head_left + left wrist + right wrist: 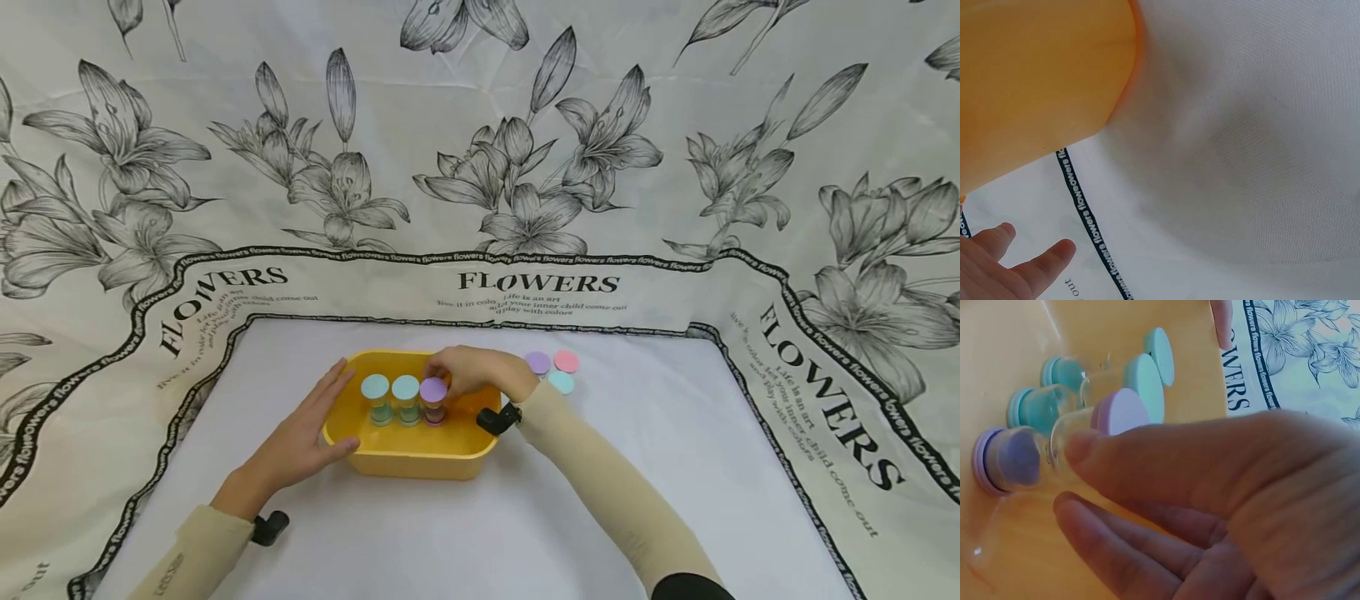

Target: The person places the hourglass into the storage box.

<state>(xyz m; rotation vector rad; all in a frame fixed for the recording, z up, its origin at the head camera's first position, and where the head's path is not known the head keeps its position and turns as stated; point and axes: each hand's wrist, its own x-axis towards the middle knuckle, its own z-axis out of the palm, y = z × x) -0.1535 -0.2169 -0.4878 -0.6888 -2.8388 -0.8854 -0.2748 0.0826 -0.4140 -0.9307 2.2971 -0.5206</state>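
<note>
A yellow plastic bin holds three small sand timers standing in a row. Two have teal caps, a left teal sand timer and a middle teal sand timer; a purple sand timer stands at the row's right end. My right hand reaches over the bin and pinches the purple timer's glass, its thumb lying against the bulb below the top cap. At the bin's left side, my left hand is spread with straight fingers along the rim and the thumb at the near-left corner.
Outside the bin, right behind my right wrist, are a purple-capped timer, a pink-capped one and a teal-capped one. White cloth covers the table, and a flower-printed cloth rises around it.
</note>
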